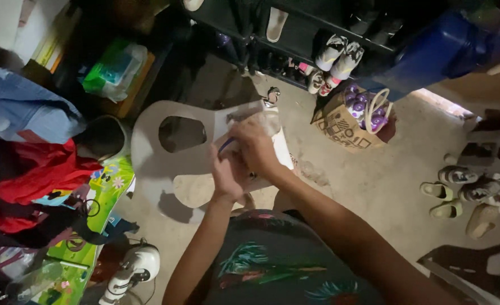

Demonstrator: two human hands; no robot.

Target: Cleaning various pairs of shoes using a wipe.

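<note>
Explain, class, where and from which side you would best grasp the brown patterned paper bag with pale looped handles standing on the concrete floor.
Grip the brown patterned paper bag by its pale looped handles, coming from above. It stands upright with its mouth open and purple items filling the top, so squeezing the paper sides would probably crumple them, while the loops stand free.

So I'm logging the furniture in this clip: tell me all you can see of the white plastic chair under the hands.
The white plastic chair is seen from above, standing on the grey concrete floor. It looks like moulded plastic, with a rounded backrest pierced by one oval cut-out and a seat partly covered by a pale sheet-like item. The left hand and right hand work together over the seat. Its legs are hidden. A red cloth pile lies to its left.
</note>
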